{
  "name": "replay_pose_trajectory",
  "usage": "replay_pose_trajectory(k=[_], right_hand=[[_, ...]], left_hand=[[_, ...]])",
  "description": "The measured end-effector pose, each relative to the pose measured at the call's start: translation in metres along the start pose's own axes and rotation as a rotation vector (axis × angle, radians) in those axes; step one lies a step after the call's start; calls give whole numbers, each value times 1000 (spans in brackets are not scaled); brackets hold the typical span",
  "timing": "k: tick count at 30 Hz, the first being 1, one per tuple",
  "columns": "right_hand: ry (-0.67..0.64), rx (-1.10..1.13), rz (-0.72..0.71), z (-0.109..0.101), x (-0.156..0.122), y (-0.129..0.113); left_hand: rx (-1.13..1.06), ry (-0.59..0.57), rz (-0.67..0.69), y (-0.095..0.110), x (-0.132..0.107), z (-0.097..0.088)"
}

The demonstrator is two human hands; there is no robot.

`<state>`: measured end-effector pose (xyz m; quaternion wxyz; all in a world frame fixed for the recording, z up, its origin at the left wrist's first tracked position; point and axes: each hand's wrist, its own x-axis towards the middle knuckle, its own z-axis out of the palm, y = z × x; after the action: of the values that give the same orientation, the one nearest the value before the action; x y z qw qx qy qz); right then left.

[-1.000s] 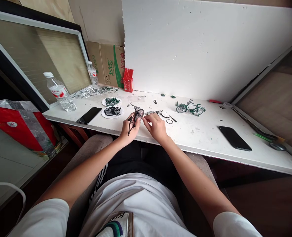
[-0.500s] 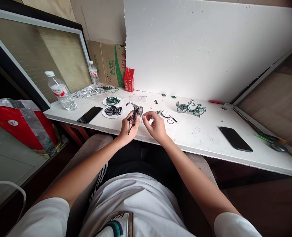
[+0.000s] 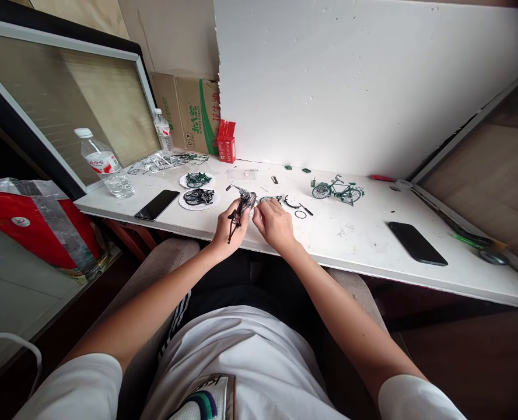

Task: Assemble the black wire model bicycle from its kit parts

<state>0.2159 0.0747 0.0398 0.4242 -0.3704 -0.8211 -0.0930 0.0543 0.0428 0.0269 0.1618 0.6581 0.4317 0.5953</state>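
Observation:
A black model bicycle [image 3: 240, 211], partly built with a wheel at its far end, is gripped in my left hand [image 3: 231, 233] above the front of the table. My right hand [image 3: 275, 223] is close beside it on the right, fingers curled down near the tabletop. Whether those fingertips hold a small part is hidden. Just beyond the right hand lie a black wheel [image 3: 266, 199] and other small dark parts. To its right are a curved black piece [image 3: 291, 202], a thin black ring [image 3: 300, 214] and a short black rod [image 3: 305, 209].
A green model bicycle [image 3: 338, 191] stands to the right. Two plates hold green parts [image 3: 198, 179] and black parts [image 3: 198, 196]. Phones lie at left [image 3: 157, 205] and right [image 3: 417, 243]. Water bottles [image 3: 105, 165], a red box [image 3: 226, 142] and a carton [image 3: 189, 111] stand at the back left.
My right hand has turned palm-down, its fingers lowering from beside the wheel toward the loose parts. My left hand keeps its grip on the model bicycle. The view has shifted slightly.

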Motion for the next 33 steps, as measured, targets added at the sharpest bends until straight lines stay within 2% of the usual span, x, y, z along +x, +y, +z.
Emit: replay_pose_trajectory(k=[6, 8, 11, 18, 33], right_hand=[[-137, 192, 133, -2, 3, -2], [-130, 225, 148, -5, 3, -4], [-66, 233, 102, -9, 4, -5], [-15, -22, -95, -4, 2, 1], [-22, -58, -110, -9, 4, 1]], left_hand=[[15, 2, -8, 0, 0, -1], [15, 35, -14, -2, 2, -1], [21, 71, -18, -3, 3, -1], [5, 74, -35, 1, 4, 0], [-29, 56, -2, 11, -2, 3]])
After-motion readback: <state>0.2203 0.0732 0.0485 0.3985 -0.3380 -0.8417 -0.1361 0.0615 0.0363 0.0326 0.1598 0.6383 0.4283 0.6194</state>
